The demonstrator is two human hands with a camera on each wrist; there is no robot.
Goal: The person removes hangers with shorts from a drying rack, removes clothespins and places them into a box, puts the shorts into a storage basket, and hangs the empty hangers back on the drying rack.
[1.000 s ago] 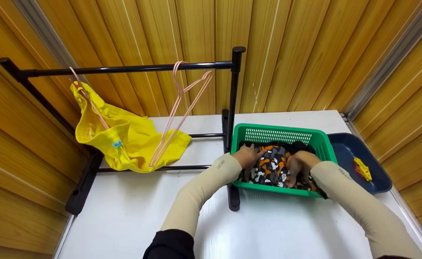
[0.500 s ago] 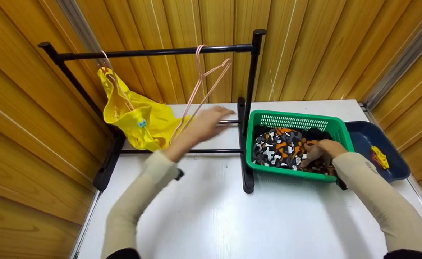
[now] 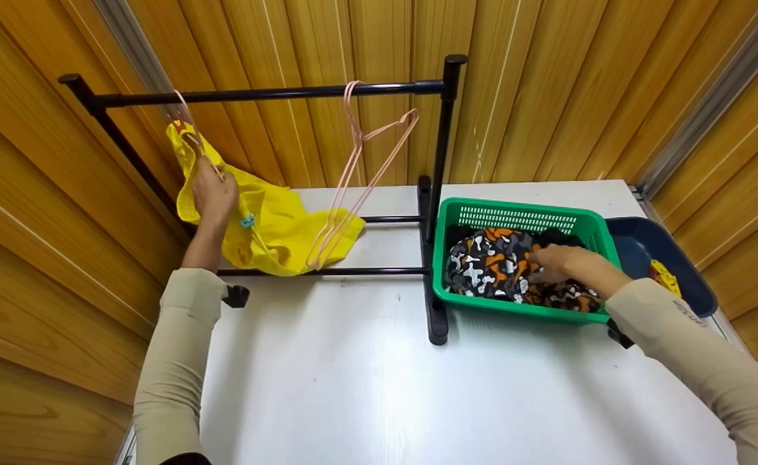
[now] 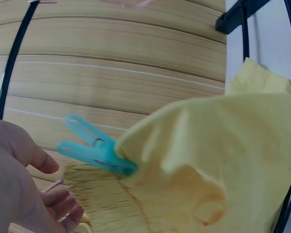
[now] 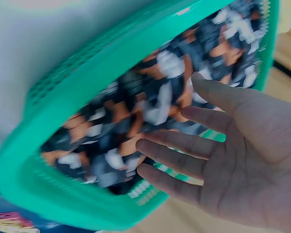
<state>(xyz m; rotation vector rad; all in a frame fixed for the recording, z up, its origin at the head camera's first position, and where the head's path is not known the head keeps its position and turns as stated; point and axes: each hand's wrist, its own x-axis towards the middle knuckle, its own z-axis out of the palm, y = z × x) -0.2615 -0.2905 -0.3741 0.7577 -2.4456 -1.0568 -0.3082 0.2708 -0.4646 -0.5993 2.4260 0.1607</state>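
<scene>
Beside basket (image 3: 585, 223): blue tray (image 3: 637, 242) | rack post (image 3: 440, 194) between basket & yellow cloth (image 3: 288, 226)

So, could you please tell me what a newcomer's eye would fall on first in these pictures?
Probably the bright yellow garment, which hangs from a pink hanger on the black rack at the left, with a teal clothespin clipped to it and the left hand at its hanger. Next comes the green basket on the white table, where the right hand hovers open over a camouflage-patterned garment.
</scene>
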